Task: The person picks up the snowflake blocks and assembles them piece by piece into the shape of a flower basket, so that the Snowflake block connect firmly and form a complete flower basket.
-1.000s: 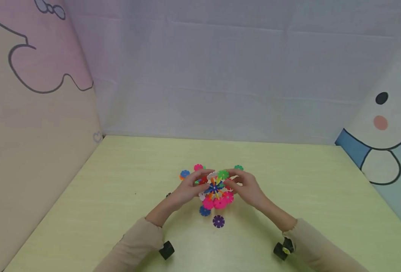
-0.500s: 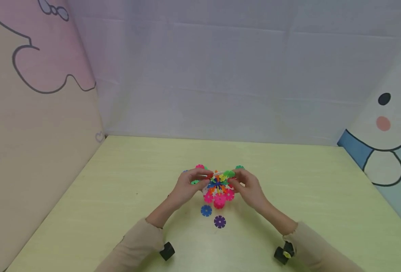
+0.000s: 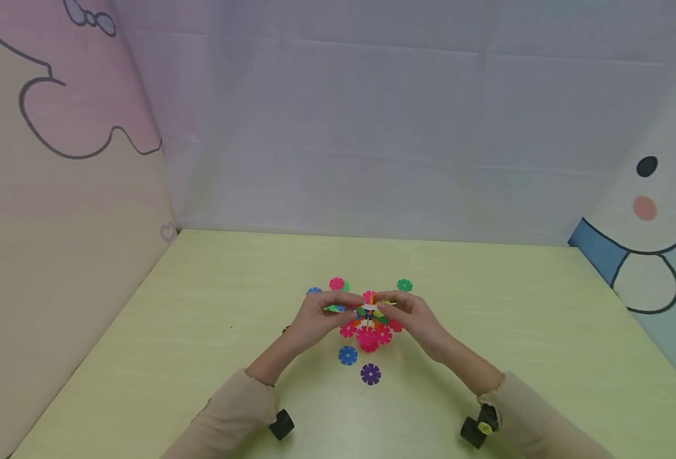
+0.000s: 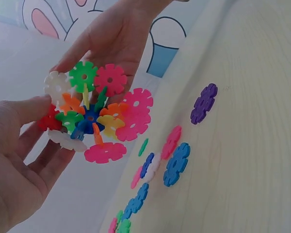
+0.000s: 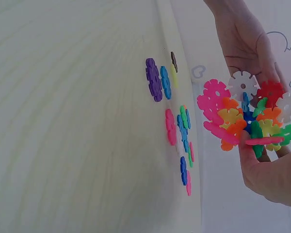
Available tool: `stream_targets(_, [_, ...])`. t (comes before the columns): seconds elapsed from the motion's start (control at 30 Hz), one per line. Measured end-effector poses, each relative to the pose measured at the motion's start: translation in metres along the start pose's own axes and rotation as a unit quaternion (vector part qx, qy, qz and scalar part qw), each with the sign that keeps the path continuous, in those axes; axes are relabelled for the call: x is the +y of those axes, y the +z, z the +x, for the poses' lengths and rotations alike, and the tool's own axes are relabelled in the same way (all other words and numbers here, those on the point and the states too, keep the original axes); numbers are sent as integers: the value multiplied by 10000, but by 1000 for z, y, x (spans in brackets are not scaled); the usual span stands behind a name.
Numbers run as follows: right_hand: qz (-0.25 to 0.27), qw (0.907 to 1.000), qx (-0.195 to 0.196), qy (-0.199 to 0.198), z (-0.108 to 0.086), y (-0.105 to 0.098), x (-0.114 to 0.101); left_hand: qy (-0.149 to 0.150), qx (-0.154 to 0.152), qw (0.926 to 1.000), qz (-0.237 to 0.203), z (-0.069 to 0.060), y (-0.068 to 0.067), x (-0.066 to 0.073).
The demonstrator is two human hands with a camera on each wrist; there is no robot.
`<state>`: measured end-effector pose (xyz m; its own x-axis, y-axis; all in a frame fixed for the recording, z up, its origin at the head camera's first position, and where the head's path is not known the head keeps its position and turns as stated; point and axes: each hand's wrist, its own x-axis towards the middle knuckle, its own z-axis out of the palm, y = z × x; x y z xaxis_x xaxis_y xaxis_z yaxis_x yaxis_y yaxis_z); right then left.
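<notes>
Both hands hold up one cluster of interlocked notched discs [image 4: 91, 119], with a dark blue disc at its centre and pink, white, red, green, orange and yellow ones around it. In the head view the left hand [image 3: 315, 320] grips its left side and the right hand [image 3: 420, 322] its right side. The left wrist view has the left thumb and fingers [image 4: 31, 109] pinching the cluster's rim near a red and a white disc. In the right wrist view, the right thumb [image 5: 250, 158] presses by a pink disc at the lower edge.
Loose discs lie on the table [image 3: 211, 306]: a purple one [image 3: 370, 374] nearest the front, a blue one [image 3: 347, 355] behind it, a green one [image 3: 404, 285] at the back right, and several more behind the left hand.
The cluster has tilted and turned between the hands, and a pink disc now shows at its top in the head view. Both hands keep hold of it in nearly the same place.
</notes>
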<state>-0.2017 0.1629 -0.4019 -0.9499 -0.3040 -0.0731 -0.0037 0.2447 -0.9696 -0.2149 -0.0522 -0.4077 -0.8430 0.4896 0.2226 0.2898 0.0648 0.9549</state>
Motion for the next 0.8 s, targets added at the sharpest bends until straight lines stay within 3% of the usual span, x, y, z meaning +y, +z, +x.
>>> stream_targets(0.13, [179, 9997, 55, -132, -1, -1, 2, -208, 98, 9997, -18, -1, 1, 2])
stream_targets(0.27, [323, 9984, 137, -434, -2, 0, 2, -689, 255, 9973, 47, 0, 2, 0])
stream_targets(0.47, [344, 9938, 157, -1043, -2, 2, 3, -1375, -14, 9905, -23, 2, 3, -9])
stream_targets(0.6, [388, 9919, 118, -1203, -3, 3, 3, -1476, 23, 9890, -72, 1, 3, -10])
stream_targets(0.8, [404, 9907, 216, -1284, -4, 3, -2, -1201, 312, 9923, -48, -1, 6, -6])
